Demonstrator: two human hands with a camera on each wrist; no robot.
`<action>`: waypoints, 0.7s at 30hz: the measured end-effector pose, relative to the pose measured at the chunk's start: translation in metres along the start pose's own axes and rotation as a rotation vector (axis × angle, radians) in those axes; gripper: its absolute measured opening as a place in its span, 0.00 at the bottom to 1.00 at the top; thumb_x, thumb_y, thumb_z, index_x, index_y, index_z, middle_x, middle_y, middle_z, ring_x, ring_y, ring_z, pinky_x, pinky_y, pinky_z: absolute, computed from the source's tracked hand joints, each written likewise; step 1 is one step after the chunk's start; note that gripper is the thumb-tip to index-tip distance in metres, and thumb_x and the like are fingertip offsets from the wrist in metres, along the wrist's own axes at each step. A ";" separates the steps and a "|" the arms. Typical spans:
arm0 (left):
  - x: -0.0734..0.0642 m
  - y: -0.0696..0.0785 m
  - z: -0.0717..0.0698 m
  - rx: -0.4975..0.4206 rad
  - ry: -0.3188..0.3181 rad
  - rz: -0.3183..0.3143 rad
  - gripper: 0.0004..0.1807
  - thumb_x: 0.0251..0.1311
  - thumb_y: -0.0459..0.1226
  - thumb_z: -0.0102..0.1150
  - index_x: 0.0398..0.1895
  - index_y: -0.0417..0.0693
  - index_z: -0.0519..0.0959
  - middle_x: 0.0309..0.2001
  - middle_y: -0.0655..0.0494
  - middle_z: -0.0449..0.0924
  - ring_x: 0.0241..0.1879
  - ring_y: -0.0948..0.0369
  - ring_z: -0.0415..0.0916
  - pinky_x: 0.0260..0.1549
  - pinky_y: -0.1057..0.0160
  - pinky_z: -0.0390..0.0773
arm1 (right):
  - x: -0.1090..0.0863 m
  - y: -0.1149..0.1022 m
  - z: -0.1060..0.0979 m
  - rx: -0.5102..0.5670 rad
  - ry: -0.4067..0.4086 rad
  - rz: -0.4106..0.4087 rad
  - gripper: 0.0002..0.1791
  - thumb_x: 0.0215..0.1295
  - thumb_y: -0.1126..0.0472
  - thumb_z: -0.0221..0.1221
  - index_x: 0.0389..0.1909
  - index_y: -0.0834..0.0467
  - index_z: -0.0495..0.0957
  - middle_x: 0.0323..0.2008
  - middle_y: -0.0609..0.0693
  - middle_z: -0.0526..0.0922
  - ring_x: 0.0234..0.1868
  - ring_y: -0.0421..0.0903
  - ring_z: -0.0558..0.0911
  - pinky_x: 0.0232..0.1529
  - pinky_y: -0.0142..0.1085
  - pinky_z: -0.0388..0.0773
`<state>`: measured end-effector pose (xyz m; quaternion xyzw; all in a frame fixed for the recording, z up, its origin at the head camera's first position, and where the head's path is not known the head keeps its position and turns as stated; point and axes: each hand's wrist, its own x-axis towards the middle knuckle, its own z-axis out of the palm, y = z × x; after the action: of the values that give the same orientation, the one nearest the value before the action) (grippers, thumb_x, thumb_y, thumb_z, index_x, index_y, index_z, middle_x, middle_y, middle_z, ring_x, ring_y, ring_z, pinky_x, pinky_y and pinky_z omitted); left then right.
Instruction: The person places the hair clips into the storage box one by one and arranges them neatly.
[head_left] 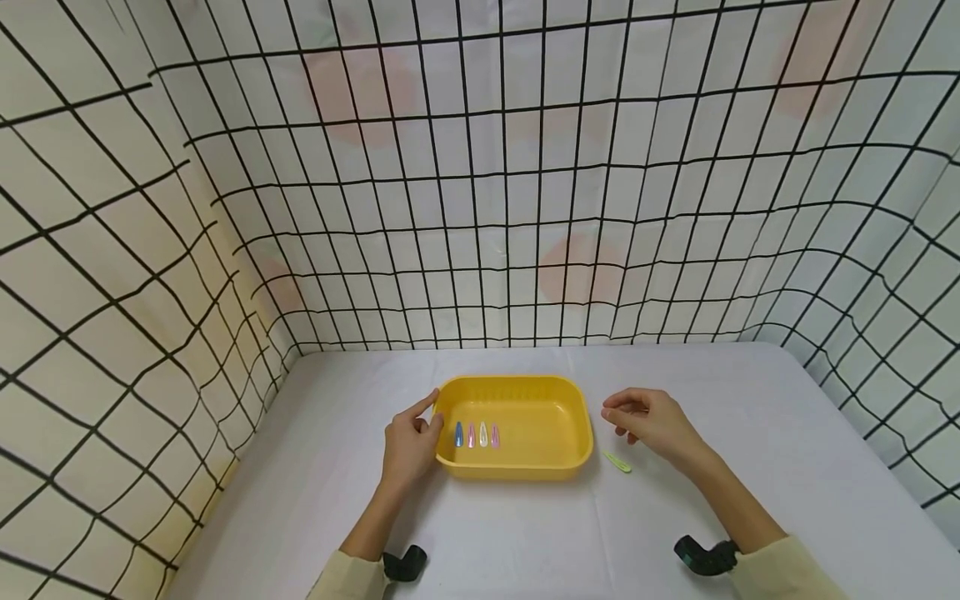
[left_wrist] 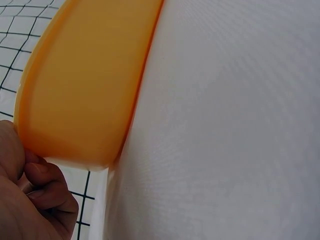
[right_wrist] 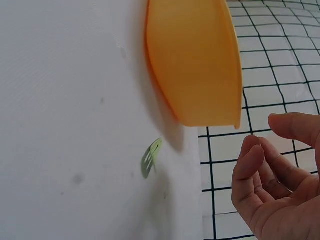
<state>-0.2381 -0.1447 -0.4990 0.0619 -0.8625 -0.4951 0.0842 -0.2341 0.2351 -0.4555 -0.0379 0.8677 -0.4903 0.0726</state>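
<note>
My left hand (head_left: 408, 446) grips the left end of a yellow tray (head_left: 517, 472), thumb and index finger at its rim. Inside, toward the left, snap hair clips lie side by side: a blue clip (head_left: 459, 434), a pink clip (head_left: 472, 435), a white clip (head_left: 483, 434) and another pink clip (head_left: 495, 436). A green hair clip (head_left: 618, 462) lies on the table just off the tray's right end; it shows in the right wrist view too (right_wrist: 151, 158). Above and beyond that clip, my right hand (head_left: 652, 421) hovers with loosely bent fingers and holds nothing.
A white cloth covers the table (head_left: 525, 542). Black grid panels (head_left: 502, 192) backed with pale sheeting stand behind it and along both sides. Each wrist carries a black strap-on device (head_left: 405, 564).
</note>
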 end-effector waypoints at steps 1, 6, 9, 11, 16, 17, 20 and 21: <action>0.000 0.000 0.000 -0.001 0.000 0.001 0.25 0.68 0.39 0.61 0.68 0.61 0.78 0.13 0.59 0.64 0.12 0.63 0.58 0.13 0.71 0.61 | -0.001 0.002 0.000 -0.006 0.000 0.000 0.21 0.70 0.50 0.64 0.53 0.62 0.81 0.41 0.61 0.85 0.39 0.56 0.83 0.35 0.38 0.84; 0.000 0.000 0.000 0.005 -0.004 -0.006 0.25 0.68 0.40 0.61 0.68 0.61 0.78 0.13 0.59 0.65 0.13 0.63 0.59 0.13 0.70 0.62 | -0.006 0.013 -0.001 -0.022 -0.001 0.013 0.21 0.70 0.49 0.64 0.52 0.62 0.81 0.40 0.59 0.86 0.38 0.53 0.83 0.35 0.40 0.84; 0.001 0.000 0.000 0.003 0.003 -0.005 0.25 0.68 0.40 0.61 0.68 0.62 0.78 0.13 0.58 0.65 0.13 0.62 0.59 0.13 0.70 0.63 | -0.007 0.018 -0.001 -0.018 -0.009 0.018 0.21 0.69 0.49 0.65 0.52 0.61 0.81 0.40 0.57 0.87 0.38 0.52 0.83 0.34 0.39 0.83; 0.001 0.000 0.000 0.000 0.005 -0.004 0.25 0.68 0.40 0.61 0.68 0.62 0.78 0.13 0.58 0.65 0.13 0.62 0.59 0.13 0.70 0.63 | -0.008 0.022 -0.001 -0.020 -0.014 0.020 0.21 0.68 0.49 0.66 0.52 0.61 0.82 0.39 0.56 0.87 0.36 0.51 0.82 0.33 0.39 0.83; 0.000 0.000 0.001 -0.002 0.000 -0.009 0.25 0.68 0.40 0.61 0.68 0.62 0.78 0.13 0.58 0.65 0.13 0.62 0.59 0.13 0.70 0.63 | -0.012 0.031 0.001 -0.042 -0.026 0.032 0.21 0.66 0.50 0.68 0.51 0.61 0.83 0.38 0.54 0.87 0.33 0.47 0.81 0.31 0.36 0.81; 0.000 0.000 0.001 -0.001 -0.001 -0.010 0.25 0.68 0.40 0.61 0.69 0.61 0.78 0.13 0.58 0.65 0.13 0.62 0.59 0.13 0.70 0.63 | -0.013 0.033 0.001 -0.047 -0.029 0.032 0.21 0.65 0.50 0.68 0.51 0.61 0.83 0.39 0.53 0.87 0.32 0.46 0.81 0.30 0.35 0.81; -0.001 0.000 0.001 -0.002 -0.002 -0.012 0.25 0.68 0.41 0.61 0.69 0.61 0.78 0.13 0.58 0.65 0.13 0.62 0.60 0.14 0.70 0.63 | -0.017 0.038 0.000 -0.048 -0.038 0.034 0.22 0.65 0.50 0.69 0.52 0.62 0.83 0.39 0.52 0.87 0.31 0.45 0.81 0.29 0.35 0.80; -0.001 0.000 0.000 -0.002 -0.002 -0.012 0.25 0.68 0.41 0.61 0.69 0.61 0.78 0.13 0.58 0.65 0.13 0.62 0.60 0.14 0.70 0.63 | -0.018 0.040 0.000 -0.044 -0.043 0.035 0.23 0.64 0.50 0.69 0.52 0.62 0.83 0.39 0.52 0.87 0.30 0.45 0.80 0.29 0.34 0.79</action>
<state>-0.2377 -0.1441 -0.4991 0.0664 -0.8618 -0.4964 0.0805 -0.2163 0.2579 -0.4880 -0.0347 0.8770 -0.4689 0.0987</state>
